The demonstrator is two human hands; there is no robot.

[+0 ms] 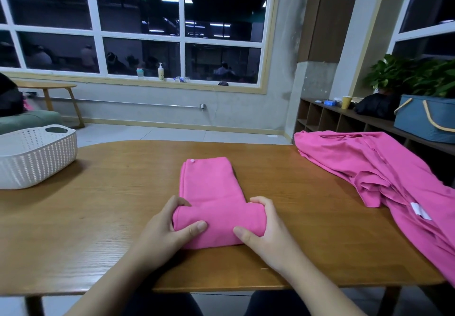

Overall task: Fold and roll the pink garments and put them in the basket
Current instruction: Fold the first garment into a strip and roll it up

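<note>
Both hands (170,227) gripping rolled pink garment (214,207), basket (37,155) left

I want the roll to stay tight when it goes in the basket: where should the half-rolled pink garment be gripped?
Grip the rolled pink garment at both ends of the roll, left hand and right hand coming from the sides; its flat tail still lies unrolled beyond.

Bare desk (110,217) lies open between the folded pink garment (209,192) and the white basket (37,155) at left. On the right, a loose pink garment (369,168) sprawls across the desk's edge.
</note>
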